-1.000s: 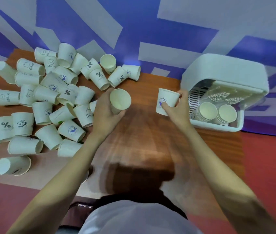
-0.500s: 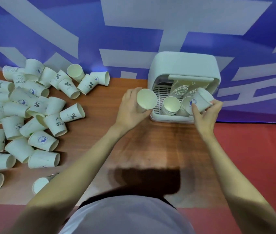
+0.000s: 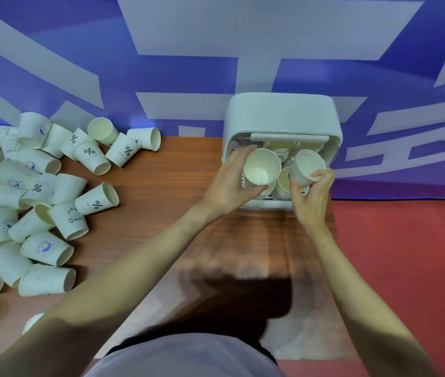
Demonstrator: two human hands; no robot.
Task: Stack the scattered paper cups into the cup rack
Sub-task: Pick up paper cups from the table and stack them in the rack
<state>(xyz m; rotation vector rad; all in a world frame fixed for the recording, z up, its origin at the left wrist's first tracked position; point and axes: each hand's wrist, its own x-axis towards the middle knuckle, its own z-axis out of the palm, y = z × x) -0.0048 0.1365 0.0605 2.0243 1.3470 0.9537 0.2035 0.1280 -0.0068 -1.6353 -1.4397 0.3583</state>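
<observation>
The left hand (image 3: 229, 183) grips a paper cup (image 3: 261, 167), mouth toward the camera, at the front opening of the white cup rack (image 3: 281, 115), which stands at two o'clock on the wooden table (image 3: 161, 208) against the blue-and-white wall (image 3: 188, 50). The right hand (image 3: 311, 197) pinches a second cup (image 3: 307, 167) tilted over the stacked cups (image 3: 284, 186) inside the rack, just at three o'clock of the first. The scattered cups (image 3: 39, 200) lie on their sides in a heap at nine to ten o'clock, well apart from the rack.
</observation>
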